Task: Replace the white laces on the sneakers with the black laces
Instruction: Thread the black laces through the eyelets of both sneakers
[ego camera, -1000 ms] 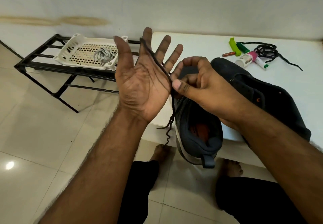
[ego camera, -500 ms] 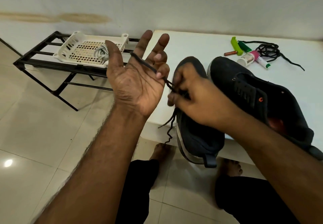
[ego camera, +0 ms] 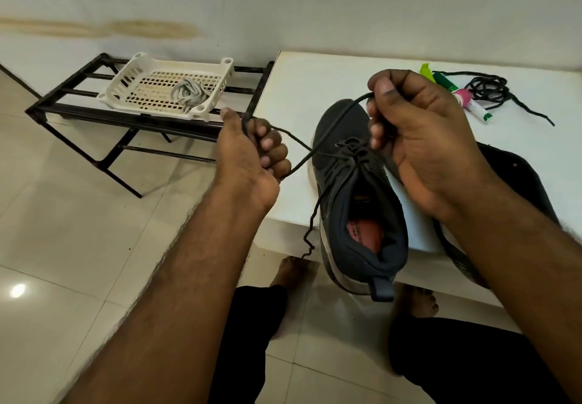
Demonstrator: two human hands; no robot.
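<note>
Left hand (ego camera: 252, 151) grips black lace (ego camera: 299, 151) | right hand (ego camera: 419, 129) pinches it

Bare forearms, no sleeves or rings on either of the hands; black trousers (ego camera: 472, 359), bare feet (ego camera: 293, 273), seemingly hairy arms.

The light is soft and even, rather dim, with a warm tone. A small bright glare spot sits on the floor tiles (ego camera: 18, 290), far below and to the left of the left hand (ego camera: 248, 151). Shadows are weak and without hard edges; a soft one lies under the table edge (ego camera: 283, 224) just below that hand. The wide lens bends the lines at the borders. The forearms near the bottom look slightly blurred, while the area around the right hand (ego camera: 419, 139) is sharp.
</note>
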